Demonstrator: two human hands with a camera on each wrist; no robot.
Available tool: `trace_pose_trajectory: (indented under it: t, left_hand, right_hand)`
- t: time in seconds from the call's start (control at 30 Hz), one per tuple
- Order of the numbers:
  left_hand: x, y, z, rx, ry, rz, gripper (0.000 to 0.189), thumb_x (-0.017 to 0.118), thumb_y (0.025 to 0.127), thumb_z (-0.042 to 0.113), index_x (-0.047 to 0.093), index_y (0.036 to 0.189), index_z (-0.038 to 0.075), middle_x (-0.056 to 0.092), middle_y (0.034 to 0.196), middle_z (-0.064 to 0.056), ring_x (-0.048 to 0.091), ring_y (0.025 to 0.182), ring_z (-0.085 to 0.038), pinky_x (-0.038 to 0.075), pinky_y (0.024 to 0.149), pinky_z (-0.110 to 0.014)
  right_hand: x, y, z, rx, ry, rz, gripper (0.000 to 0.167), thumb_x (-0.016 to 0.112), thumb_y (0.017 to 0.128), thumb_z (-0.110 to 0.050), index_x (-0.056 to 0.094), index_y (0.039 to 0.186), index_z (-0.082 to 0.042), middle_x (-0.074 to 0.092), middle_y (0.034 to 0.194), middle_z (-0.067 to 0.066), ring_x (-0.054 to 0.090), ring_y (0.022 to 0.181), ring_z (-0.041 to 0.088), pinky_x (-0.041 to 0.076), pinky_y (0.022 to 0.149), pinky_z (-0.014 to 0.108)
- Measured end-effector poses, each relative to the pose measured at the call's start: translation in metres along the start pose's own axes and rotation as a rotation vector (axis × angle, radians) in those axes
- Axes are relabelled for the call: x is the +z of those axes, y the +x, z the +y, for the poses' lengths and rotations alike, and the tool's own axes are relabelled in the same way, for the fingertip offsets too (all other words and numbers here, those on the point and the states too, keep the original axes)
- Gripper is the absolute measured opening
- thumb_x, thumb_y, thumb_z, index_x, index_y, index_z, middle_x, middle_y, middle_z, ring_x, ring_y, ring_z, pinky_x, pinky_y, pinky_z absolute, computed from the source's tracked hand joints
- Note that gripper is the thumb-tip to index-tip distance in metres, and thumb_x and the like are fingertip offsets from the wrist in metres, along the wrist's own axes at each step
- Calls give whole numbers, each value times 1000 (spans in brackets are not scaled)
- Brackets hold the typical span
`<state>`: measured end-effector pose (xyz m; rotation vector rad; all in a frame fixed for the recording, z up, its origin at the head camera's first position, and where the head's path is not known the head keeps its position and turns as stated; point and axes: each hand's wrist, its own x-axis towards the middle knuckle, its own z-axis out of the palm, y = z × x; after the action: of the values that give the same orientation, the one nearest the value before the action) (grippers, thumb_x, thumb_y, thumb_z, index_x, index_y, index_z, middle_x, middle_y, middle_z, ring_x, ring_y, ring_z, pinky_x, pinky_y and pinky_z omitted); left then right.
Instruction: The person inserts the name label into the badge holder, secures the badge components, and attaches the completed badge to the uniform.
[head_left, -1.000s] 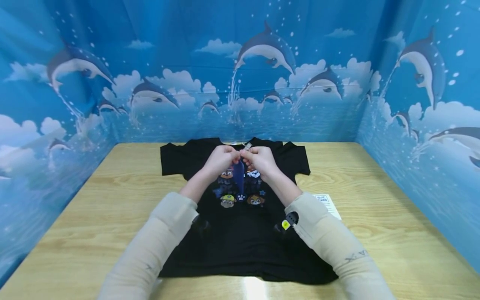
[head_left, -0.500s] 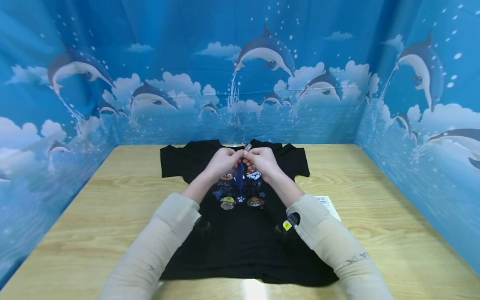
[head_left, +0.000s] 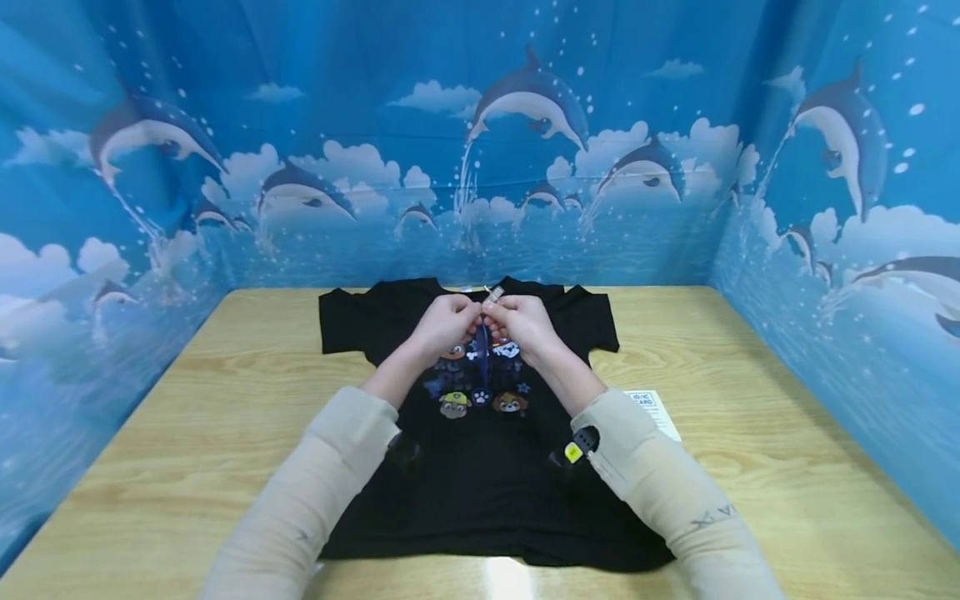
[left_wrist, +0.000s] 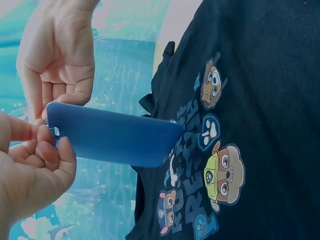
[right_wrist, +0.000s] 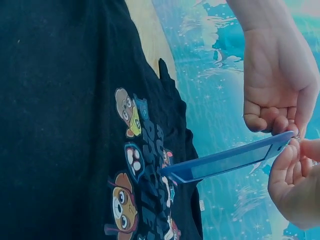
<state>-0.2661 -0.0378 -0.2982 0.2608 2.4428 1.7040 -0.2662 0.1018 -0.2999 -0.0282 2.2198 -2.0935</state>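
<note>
A flat blue card holder [left_wrist: 115, 137] hangs down from the fingertips of both hands, pinched at its slotted end. In the head view it appears nearly edge-on over the shirt. My left hand [head_left: 442, 323] has thumb and fingers right at the slot. My right hand [head_left: 525, 323] meets it from the other side, fingertips curled and touching the left ones. A small light-coloured badge clip [head_left: 492, 295] sticks up above the right thumb. Fingers hide most of the joint between clip and holder. Below lies a black T-shirt [head_left: 487, 483] with cartoon dog heads printed on its chest.
The shirt lies spread on a light wooden table [head_left: 247, 400], its collar away from me. A white printed paper [head_left: 654, 410] lies beside it at the right, partly behind the right sleeve. A blue dolphin-print curtain [head_left: 360, 133] encloses the back and sides.
The hands have stayed in nearly the same place, with small finger movements. The card holder has turned and looks narrower in the head view, and more of the clip shows.
</note>
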Motion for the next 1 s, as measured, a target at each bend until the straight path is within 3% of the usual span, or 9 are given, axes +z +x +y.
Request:
trace_pose_trajectory:
  t: [0.17,0.4,0.63,0.8,1.0]
  left_hand:
    - [2,0,-2,30,-80,40,28,47,97,15,55,75,0,49,66,-4,45,56,-15,37,50,-26]
    - [5,2,-6,1,-205,56,28,47,96,12,54,71,2,48,64,-2,44,57,-15,34,47,-24]
    - [5,0,-10,-18,-246,40,28,47,96,13,52,70,5,47,64,-2,45,59,-16,33,46,-26]
    - [7,-2,-11,-9,-264,69,29,47,96,12,52,69,6,47,64,-2,48,63,-17,37,52,-28]
    - [10,-3,-12,-8,-307,94,29,49,94,11,52,65,9,48,62,1,48,58,-11,32,47,-27]
  right_hand:
    - [0,1,2,37,122,-42,15,52,94,-7,59,89,6,54,66,3,51,54,8,44,52,19]
    - [-1,2,6,110,333,-115,12,47,94,0,55,86,0,54,67,5,50,56,10,44,54,21]
    - [-3,1,8,118,352,-163,12,45,95,0,55,89,1,53,71,6,51,59,11,44,55,21]
    - [-2,1,9,123,385,-179,14,43,95,2,54,87,0,53,68,5,51,57,11,45,55,20]
    - [-2,0,10,119,436,-188,18,41,95,4,54,83,-1,52,67,6,51,57,11,45,55,21]
